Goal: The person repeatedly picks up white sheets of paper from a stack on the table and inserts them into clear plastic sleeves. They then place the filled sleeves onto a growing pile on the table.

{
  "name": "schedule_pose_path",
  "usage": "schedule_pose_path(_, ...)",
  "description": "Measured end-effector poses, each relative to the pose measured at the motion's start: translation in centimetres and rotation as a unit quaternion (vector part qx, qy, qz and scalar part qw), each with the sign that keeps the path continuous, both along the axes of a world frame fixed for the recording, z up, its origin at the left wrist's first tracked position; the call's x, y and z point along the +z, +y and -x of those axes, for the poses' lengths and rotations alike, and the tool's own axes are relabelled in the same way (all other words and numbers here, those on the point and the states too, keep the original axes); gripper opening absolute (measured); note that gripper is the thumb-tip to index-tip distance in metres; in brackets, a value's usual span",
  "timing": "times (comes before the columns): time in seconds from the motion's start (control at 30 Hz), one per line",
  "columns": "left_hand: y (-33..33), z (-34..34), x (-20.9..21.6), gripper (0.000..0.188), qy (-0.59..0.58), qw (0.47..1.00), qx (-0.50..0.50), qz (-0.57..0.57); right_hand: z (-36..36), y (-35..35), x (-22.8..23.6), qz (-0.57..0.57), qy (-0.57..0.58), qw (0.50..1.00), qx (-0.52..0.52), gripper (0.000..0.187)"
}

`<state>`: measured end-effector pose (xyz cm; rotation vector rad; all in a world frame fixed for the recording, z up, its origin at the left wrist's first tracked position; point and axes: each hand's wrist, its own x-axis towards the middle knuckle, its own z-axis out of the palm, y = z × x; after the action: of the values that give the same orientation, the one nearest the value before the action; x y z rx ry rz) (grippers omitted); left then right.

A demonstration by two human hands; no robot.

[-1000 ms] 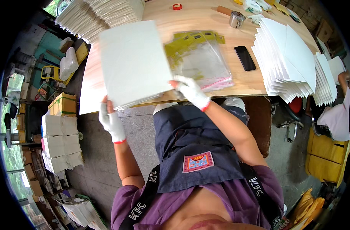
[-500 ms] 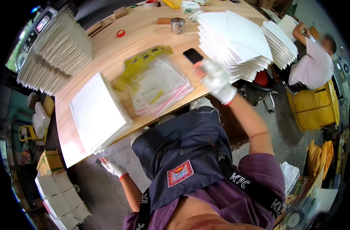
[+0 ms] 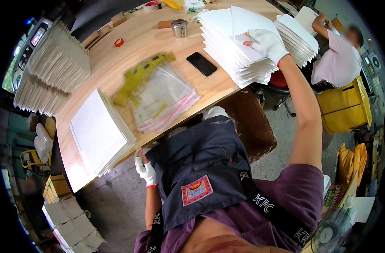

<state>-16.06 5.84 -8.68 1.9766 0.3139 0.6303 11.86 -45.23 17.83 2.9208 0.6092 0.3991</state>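
White paper: tall fanned stack of folded sheets (image 3: 239,46) at far right edge of wooden table (image 3: 133,46).
Right hand (image 3: 266,42): gloved, fingers together, flat on top sheet.
Left hand (image 3: 145,168): gloved, below near table edge, loosely curled, holding nothing.
Flat stack of white sheets (image 3: 100,131): near left.
Clear plastic bags (image 3: 161,95): centre.
Black phone (image 3: 201,64): between bags and fanned stack.

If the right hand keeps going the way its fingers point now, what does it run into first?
The right hand already rests on the top sheet of the fanned white stack, fingers pointing left across it. Continuing, it would slide over that sheet; beyond the stack's edge stands the small metal cup, though depth is uncertain.
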Motion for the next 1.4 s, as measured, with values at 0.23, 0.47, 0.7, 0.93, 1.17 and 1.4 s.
schedule_pose_path(0.23,-2.2,-1.8,1.7,0.021,0.027,0.997,-0.071,-0.032,1.3,3.3,1.7,0.122,0.049,0.988,-0.078,0.035)
schedule_pose_path(0.47,-2.5,-1.7,0.9,0.019,-0.006,0.995,-0.084,-0.045,1.6,2.5,1.6,0.077,-0.011,0.995,-0.059,0.025)
schedule_pose_path(0.7,-2.0,-0.7,1.8,0.020,0.025,0.983,-0.134,-0.119,11.8,0.9,-0.9,-0.005,-0.222,0.970,0.097,0.032)
schedule_pose_path(0.93,-6.3,-8.0,5.8,0.028,-0.004,0.933,-0.184,-0.310,20.3,4.0,-7.7,-0.545,0.115,0.830,-0.036,0.051)
schedule_pose_path(1.17,-7.2,-15.4,5.3,0.040,0.128,0.829,-0.200,-0.506,12.0,-3.1,-8.1,-0.877,0.124,0.431,-0.172,0.032)
schedule_pose_path(1.4,-5.1,-16.2,5.8,0.029,0.217,0.837,-0.179,-0.470,15.9,-0.3,-7.1,-0.887,0.108,0.447,0.050,0.038)
